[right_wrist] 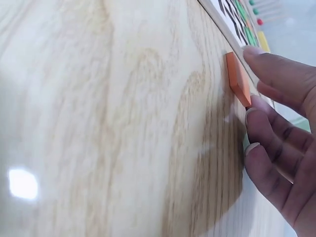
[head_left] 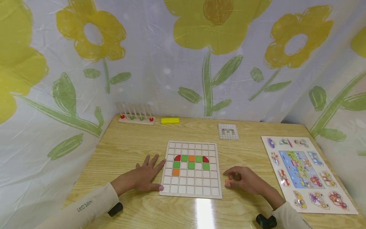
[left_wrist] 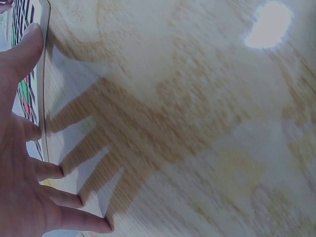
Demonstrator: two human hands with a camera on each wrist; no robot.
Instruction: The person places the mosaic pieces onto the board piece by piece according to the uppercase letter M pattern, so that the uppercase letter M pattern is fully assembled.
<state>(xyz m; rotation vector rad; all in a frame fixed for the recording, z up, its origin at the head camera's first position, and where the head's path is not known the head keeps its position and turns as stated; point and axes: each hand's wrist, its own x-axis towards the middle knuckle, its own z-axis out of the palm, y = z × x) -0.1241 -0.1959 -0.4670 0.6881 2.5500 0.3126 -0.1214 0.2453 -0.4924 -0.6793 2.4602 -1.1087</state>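
A white grid board (head_left: 194, 183) lies on the table with red, green and orange tiles in some of its squares. My left hand (head_left: 144, 176) is spread at its left side, with the thumb on the lower left corner and the index fingertip at the left edge. In the left wrist view the fingers (left_wrist: 59, 197) look straight and apart. Just right of the board, my right hand (head_left: 246, 179) pinches an orange square tile (right_wrist: 238, 79) by thumb and fingers, low over the tabletop. Behind the board lies a small pattern card (head_left: 228, 136) showing a similar coloured arrangement.
A peg stand (head_left: 137, 120) with red and green beads is at the back left, beside a yellow block (head_left: 170, 121). On the right lies a vehicle knob puzzle (head_left: 307, 203). A flower-printed curtain (head_left: 154, 79) hangs behind the table.
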